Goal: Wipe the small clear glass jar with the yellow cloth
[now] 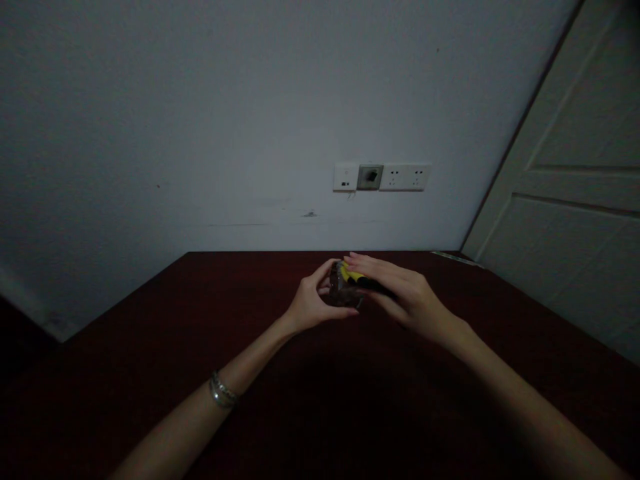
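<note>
Held just above a dark red tabletop (150, 373), near its far edge: a small dark see-through container (340, 295), clasped in the curled left hand (313, 300), with the right hand (405, 293) clamped across its yellow-and-black top (356, 275). Risk of a slip from smooth sides or a shifting grip — then a drop onto the table, or over that edge.

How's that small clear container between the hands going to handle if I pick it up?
The small clear container looks rigid, with firm edges against the left hand. Its dark contents suggest it may be heavy for its size, though dim light hides them. Its glossy side is likely slippery, and it might roll on the dark red tabletop if rounded.
</note>
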Tool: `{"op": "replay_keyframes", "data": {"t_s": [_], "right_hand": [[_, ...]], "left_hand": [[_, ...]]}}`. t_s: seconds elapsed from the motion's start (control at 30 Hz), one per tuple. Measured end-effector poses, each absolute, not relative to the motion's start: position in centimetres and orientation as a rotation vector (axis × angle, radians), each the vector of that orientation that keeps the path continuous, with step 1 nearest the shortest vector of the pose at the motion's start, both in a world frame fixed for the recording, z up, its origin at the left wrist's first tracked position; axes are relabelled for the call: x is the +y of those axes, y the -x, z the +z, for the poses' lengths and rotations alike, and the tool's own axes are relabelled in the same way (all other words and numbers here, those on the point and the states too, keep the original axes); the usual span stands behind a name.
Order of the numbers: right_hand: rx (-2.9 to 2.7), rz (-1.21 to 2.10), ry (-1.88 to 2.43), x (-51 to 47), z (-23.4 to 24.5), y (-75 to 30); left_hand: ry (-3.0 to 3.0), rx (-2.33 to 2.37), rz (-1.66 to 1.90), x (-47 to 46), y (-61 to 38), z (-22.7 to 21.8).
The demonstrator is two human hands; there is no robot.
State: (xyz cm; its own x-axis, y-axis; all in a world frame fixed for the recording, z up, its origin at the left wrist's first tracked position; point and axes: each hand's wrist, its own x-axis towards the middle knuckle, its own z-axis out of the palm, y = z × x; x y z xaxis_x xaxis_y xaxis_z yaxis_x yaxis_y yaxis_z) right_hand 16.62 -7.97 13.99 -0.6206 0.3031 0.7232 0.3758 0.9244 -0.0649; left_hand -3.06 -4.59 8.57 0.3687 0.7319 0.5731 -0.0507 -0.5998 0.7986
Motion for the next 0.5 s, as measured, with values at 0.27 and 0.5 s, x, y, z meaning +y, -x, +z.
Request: {"op": "replay_keyframes", "data": {"t_s": [0.27, 0.5], "right_hand": [[-2.211, -0.117, 0.574, -7.3, 13.2, -16.4], [-2.380, -0.118, 0.471, -7.6, 13.3, -16.4]], "left_hand": [[-1.990, 0.661, 1.314, -4.1, 3.5, 7.9], [-2.012, 0.661, 1.269, -3.4, 3.7, 7.8]]}}
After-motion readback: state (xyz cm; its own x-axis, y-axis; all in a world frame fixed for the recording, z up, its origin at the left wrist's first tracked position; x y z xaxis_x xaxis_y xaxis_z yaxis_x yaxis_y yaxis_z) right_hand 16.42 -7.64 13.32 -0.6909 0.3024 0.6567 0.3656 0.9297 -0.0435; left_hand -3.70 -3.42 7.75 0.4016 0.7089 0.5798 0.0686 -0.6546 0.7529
